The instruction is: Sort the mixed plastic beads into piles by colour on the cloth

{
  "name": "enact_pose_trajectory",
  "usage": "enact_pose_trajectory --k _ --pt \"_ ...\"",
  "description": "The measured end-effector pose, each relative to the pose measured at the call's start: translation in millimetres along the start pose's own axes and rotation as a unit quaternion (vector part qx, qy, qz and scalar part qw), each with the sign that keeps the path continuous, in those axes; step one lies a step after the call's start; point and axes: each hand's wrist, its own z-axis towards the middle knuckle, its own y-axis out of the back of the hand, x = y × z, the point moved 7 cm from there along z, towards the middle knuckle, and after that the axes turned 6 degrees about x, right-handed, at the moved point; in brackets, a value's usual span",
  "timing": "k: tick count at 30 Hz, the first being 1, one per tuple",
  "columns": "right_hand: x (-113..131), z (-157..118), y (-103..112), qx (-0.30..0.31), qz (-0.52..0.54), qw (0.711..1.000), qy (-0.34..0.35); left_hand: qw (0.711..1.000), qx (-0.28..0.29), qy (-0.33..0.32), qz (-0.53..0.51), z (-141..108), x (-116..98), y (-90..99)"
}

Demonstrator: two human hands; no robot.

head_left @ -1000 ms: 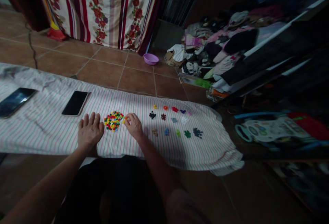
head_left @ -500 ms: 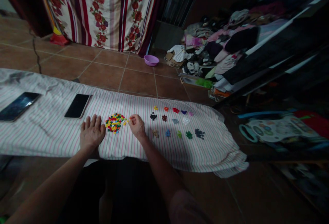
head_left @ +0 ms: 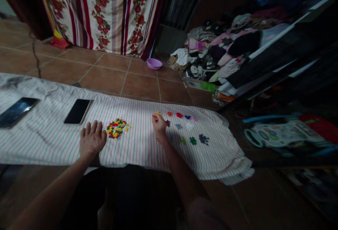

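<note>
My left hand (head_left: 92,138) lies flat on the striped cloth with its fingers spread, just left of a mixed pile of small coloured pieces (head_left: 116,128). Over the sorted heaps, my right hand (head_left: 159,126) pinches a small orange piece (head_left: 154,116) at its fingertips. Right behind it shows a yellow heap (head_left: 158,112). Farther right in the same row are an orange heap (head_left: 169,114), a red heap (head_left: 179,115) and a dark blue heap (head_left: 187,117). Brown, grey, white, green and dark grey-blue heaps (head_left: 203,139) lie nearer me. My right hand hides some heaps.
Two dark-screened devices, a phone (head_left: 77,112) and a larger tablet-like one (head_left: 18,112), rest on the cloth (head_left: 52,142) at left. Beyond the cloth's far edge, a purple basin (head_left: 154,64) stands on the tiled floor. Heaped clothes (head_left: 211,50) fill the back right.
My right hand has moved right, from the edge of the mixed pile to the sorted heaps, with the orange piece in its fingertips. My left hand stays flat on the cloth.
</note>
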Motion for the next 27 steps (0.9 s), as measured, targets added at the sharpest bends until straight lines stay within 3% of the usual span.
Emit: enact_pose_trajectory --k 6,12,18,27 --pt "-36.6 19.2 49.2 -0.025 -0.110 0.991 -0.067 1.000 -0.002 0.000 0.005 0.6 0.7 -1.1" --pt "-65.7 37.4 76.0 -0.015 -0.207 0.967 -0.146 1.000 0.001 0.004 0.000 0.4 0.7 0.0" --pt "-75.0 48.8 86.0 -0.004 -0.239 0.956 -0.169 1.000 -0.010 0.000 0.013 0.8 1.6 -3.2" --pt "-77.4 54.3 79.9 0.028 -0.263 0.948 -0.177 1.000 0.000 0.000 0.004 1.1 0.7 -0.4"
